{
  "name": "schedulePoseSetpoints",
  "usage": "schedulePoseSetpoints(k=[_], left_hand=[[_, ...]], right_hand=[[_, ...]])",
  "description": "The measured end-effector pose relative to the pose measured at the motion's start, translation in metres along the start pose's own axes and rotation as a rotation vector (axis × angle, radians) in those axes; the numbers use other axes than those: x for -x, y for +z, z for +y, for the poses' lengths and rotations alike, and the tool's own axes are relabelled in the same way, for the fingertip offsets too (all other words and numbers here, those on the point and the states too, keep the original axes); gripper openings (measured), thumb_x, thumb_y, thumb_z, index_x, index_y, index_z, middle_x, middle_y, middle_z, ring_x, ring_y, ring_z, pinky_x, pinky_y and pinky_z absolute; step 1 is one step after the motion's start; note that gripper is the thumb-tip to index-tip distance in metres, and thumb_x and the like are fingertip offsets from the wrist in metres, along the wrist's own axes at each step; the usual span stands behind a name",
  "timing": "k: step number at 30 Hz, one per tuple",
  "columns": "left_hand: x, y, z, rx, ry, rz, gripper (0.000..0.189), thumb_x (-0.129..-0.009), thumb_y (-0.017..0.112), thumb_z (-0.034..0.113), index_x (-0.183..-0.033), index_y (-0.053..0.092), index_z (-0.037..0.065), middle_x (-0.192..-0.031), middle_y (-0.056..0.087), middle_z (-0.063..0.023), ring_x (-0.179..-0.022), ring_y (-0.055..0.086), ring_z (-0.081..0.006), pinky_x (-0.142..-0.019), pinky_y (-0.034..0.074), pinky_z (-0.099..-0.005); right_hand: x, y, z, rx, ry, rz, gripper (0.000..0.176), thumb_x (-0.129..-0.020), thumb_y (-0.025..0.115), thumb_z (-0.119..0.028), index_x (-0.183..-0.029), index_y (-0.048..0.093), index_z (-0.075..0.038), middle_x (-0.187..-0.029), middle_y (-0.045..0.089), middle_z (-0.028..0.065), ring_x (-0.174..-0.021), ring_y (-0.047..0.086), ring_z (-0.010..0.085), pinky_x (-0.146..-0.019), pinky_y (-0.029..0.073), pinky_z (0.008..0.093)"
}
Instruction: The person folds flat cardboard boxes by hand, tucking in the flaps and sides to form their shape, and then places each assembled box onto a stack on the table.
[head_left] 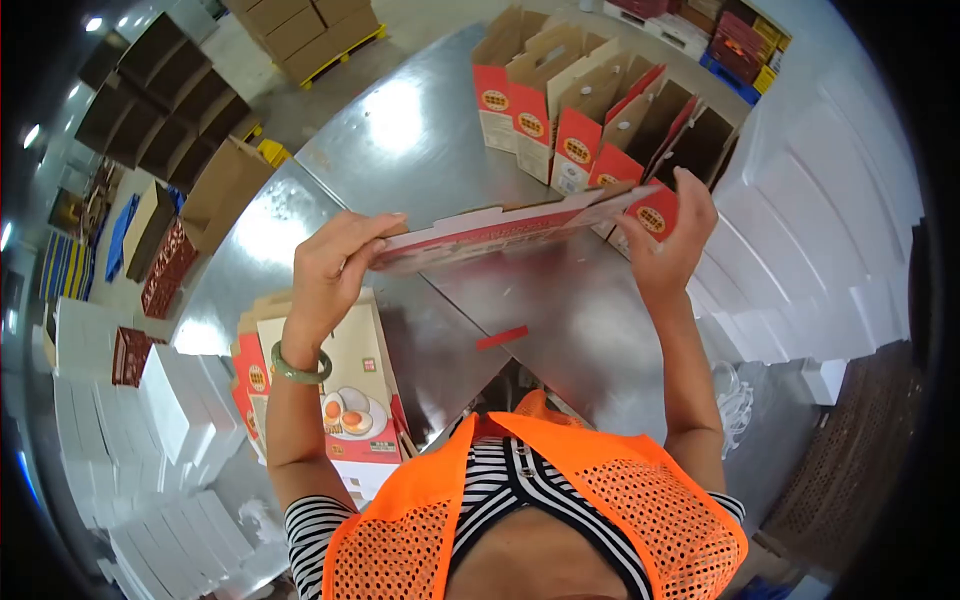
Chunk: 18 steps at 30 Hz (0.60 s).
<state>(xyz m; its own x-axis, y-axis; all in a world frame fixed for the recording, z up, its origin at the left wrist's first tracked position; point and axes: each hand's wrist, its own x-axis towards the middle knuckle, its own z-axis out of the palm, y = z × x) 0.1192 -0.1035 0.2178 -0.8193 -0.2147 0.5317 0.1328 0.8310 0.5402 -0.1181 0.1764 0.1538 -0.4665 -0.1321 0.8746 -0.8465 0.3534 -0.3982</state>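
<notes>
A flat, folded red-and-white cardboard carton is held up above the metal table, seen nearly edge-on. My left hand, with a green bangle on its wrist, pinches the carton's left end between thumb and fingers. At the other end, my right hand has its thumb and fingers spread around the corner; whether they touch it is hard to tell. Beyond it stands a row of open-topped red-and-brown cartons. Below my left forearm lie flat cartons printed with eggs.
A red strip rests on the metal table. White foam boxes are stacked at the right and left. Brown boxes stand on a yellow pallet at the back. White string hangs near my right elbow.
</notes>
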Motion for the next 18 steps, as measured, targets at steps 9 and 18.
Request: schedulePoseSetpoints(k=[9,18], left_hand=[[0.021,-0.004,0.035,-0.006,-0.22,0.002,0.026,-0.089,0.063,-0.001,-0.113,0.073,0.001,-0.083,0.066,-0.0085,-0.072,0.062,-0.0166,-0.065,0.047,-0.0268],[-0.035,-0.029,0.033,-0.097,0.242,-0.222,0.033,-0.096,0.058,0.024,-0.119,0.072,0.005,-0.11,0.069,-0.0135,-0.107,0.064,-0.0306,-0.095,0.049,-0.0414]], right_hand=[[-0.001,0.049,-0.057,-0.08,-0.589,-0.357,0.04,-0.082,0.065,-0.01,-0.121,0.064,-0.002,-0.125,0.06,0.0094,-0.12,0.057,0.0265,-0.106,0.042,0.0452],[-0.022,0.06,-0.082,-0.197,-0.466,-0.478,0.021,-0.08,0.067,-0.013,-0.1,0.063,-0.009,-0.102,0.059,0.0043,-0.099,0.058,0.023,-0.091,0.039,0.0409]])
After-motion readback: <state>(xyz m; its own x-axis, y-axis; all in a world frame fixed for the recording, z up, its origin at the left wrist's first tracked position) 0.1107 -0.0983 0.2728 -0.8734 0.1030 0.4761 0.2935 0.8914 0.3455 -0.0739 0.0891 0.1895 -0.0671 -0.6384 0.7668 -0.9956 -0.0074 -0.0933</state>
